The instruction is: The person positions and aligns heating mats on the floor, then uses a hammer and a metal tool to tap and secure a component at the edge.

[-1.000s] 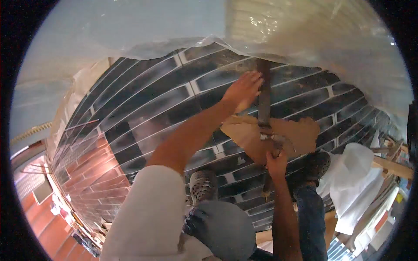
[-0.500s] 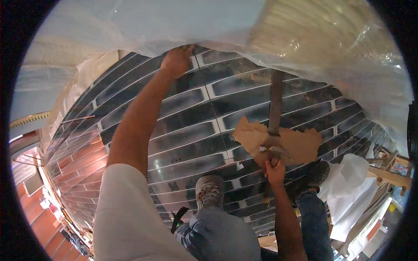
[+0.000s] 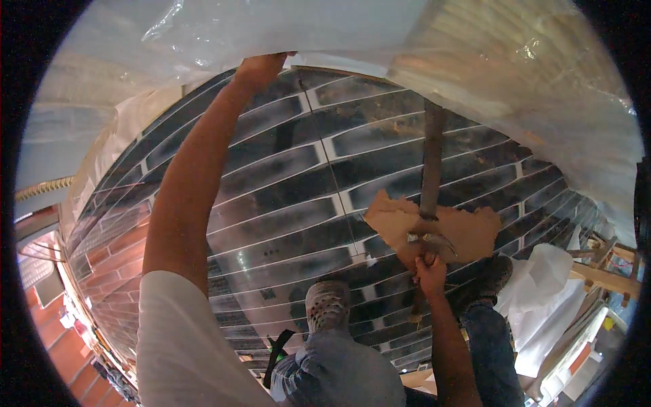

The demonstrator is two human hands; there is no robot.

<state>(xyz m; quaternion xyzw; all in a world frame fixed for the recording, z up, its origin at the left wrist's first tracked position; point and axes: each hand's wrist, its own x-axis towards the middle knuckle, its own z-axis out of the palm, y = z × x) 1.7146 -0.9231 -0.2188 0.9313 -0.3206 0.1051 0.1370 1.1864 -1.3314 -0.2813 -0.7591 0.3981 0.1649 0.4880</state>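
Observation:
My left hand [image 3: 261,70] is at the edge of a clear plastic sheet [image 3: 325,30], its fingers closed on that edge and partly hidden by it. Low on the right, my right hand [image 3: 430,275] grips a claw hammer [image 3: 430,239] just below its head. The hammer lies over a torn piece of brown cardboard [image 3: 468,230]. A long flat brown strip [image 3: 432,156] runs from the cardboard up to the sheeting. Beneath all this is a dark glossy surface [image 3: 285,176] with a pale brick-like line pattern and a thin seam.
My shoe [image 3: 327,305] rests on the patterned surface; my other shoe [image 3: 489,278] is right of the hammer. White crumpled sheeting [image 3: 542,292] and wooden pieces [image 3: 603,277] lie at the right. Reddish tiles [image 3: 64,346] show at the lower left. A black strap [image 3: 277,356] is near my knee.
My left hand has moved up and slightly left, and the plastic edge is lifted, baring more of the dark surface. My right hand and the hammer have barely shifted.

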